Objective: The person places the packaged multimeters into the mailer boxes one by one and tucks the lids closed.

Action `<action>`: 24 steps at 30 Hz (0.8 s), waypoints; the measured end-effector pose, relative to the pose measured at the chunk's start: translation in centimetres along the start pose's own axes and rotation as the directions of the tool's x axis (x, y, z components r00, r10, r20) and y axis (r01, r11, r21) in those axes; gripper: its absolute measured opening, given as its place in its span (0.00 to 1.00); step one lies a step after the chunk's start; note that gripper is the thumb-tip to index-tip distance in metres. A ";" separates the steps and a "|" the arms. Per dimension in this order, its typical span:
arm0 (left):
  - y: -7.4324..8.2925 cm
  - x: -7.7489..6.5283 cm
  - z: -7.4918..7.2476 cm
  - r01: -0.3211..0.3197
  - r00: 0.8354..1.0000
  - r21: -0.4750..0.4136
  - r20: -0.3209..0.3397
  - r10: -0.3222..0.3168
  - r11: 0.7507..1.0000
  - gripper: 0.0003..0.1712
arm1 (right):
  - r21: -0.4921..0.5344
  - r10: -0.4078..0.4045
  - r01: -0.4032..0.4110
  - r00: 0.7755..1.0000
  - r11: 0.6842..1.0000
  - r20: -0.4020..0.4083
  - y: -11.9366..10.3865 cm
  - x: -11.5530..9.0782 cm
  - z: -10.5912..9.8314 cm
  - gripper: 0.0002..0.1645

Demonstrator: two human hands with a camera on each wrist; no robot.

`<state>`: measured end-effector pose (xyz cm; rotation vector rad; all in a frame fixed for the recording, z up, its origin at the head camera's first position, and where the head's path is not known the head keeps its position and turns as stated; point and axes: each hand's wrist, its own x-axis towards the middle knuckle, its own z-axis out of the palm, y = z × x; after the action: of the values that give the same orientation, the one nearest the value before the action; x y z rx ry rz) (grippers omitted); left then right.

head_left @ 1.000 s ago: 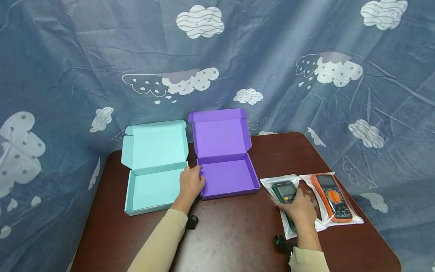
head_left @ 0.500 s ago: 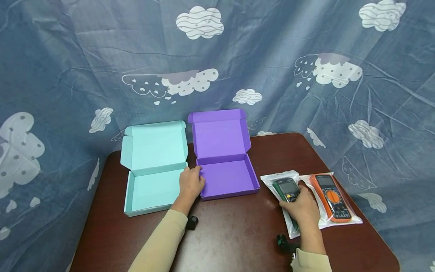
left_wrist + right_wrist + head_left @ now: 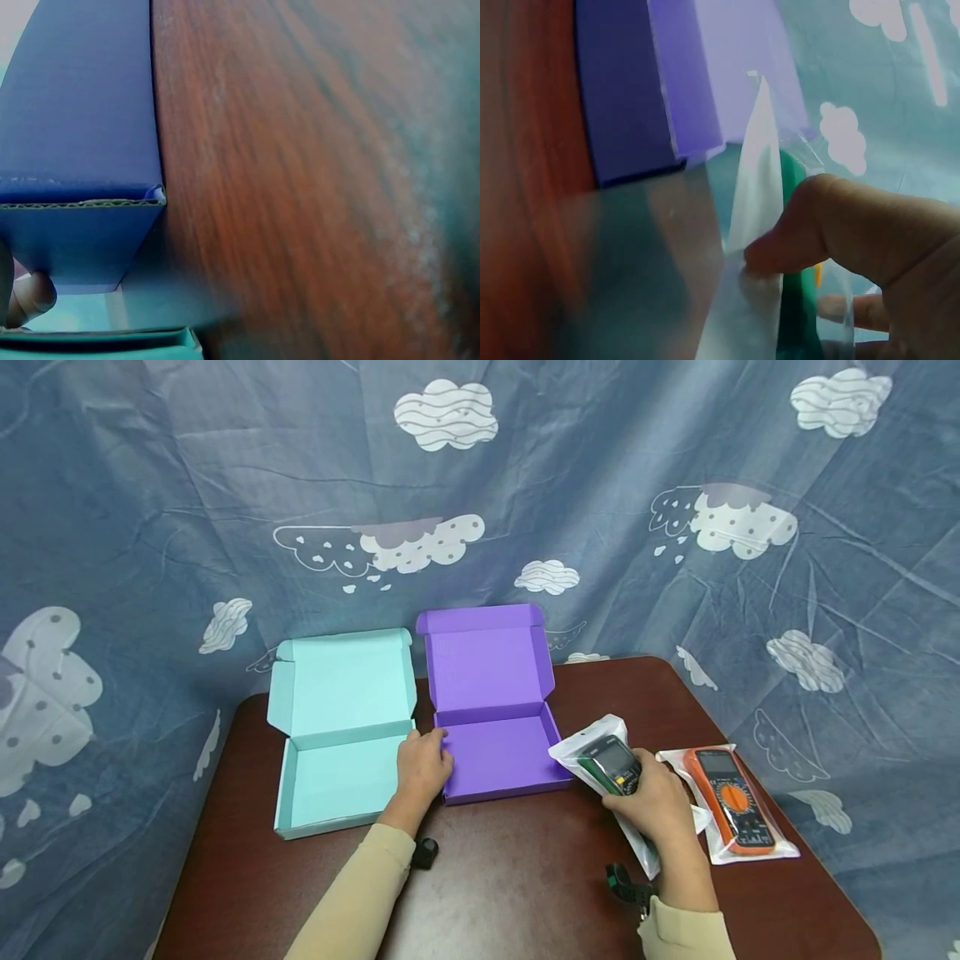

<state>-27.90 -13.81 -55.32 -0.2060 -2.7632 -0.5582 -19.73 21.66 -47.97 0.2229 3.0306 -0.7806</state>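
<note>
My right hand point(image 3: 660, 797) grips a green multimeter point(image 3: 615, 764) sealed in a white-and-clear plastic bag, its top end tilted toward the purple box. The right wrist view shows the thumb point(image 3: 780, 251) pressing the bag against the green casing point(image 3: 795, 315). My left hand point(image 3: 422, 764) holds the left wall of the open purple box point(image 3: 506, 795), with fingers over its rim. In the left wrist view, fingertips point(image 3: 34, 296) show beside the purple side wall point(image 3: 82, 240). An orange multimeter point(image 3: 731, 797) in a similar bag lies right of my right hand.
An open teal box point(image 3: 330, 831) stands left of the purple one, its lid raised against the blue cloud-print curtain point(image 3: 480, 485). Both boxes rest on the dark wooden table point(image 3: 517, 877). The table's right edge runs close beside the orange multimeter.
My right hand has raised the bagged green multimeter and brought its top end leftward, away from the orange one. My left hand has stayed at the purple box's wall.
</note>
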 end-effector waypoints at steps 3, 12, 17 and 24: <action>0.0 0.0 0.0 0.001 1.000 -0.003 0.001 -0.001 1.000 0.17 | -0.008 -0.041 0.041 0.999 0.999 0.008 -0.8 0.4 0.0 0.58; -0.1 0.0 0.3 0.002 1.000 -0.006 -0.008 -0.002 1.000 0.15 | -0.047 -0.212 0.212 0.977 0.976 0.011 -4.0 2.3 0.3 0.57; -0.2 0.1 0.4 -0.002 1.000 -0.014 -0.016 0.002 1.000 0.15 | -0.080 -0.287 0.287 0.958 0.954 0.017 -5.7 3.3 1.0 0.57; -0.1 0.1 0.4 -0.010 1.000 -0.007 -0.026 0.010 1.000 0.14 | -0.111 -0.320 0.328 0.943 0.938 0.086 -7.4 4.1 1.9 0.59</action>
<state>-28.10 -13.76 -55.73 -0.2125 -2.7336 -0.5638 -24.89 14.84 -46.24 -0.3074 3.0753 -0.5911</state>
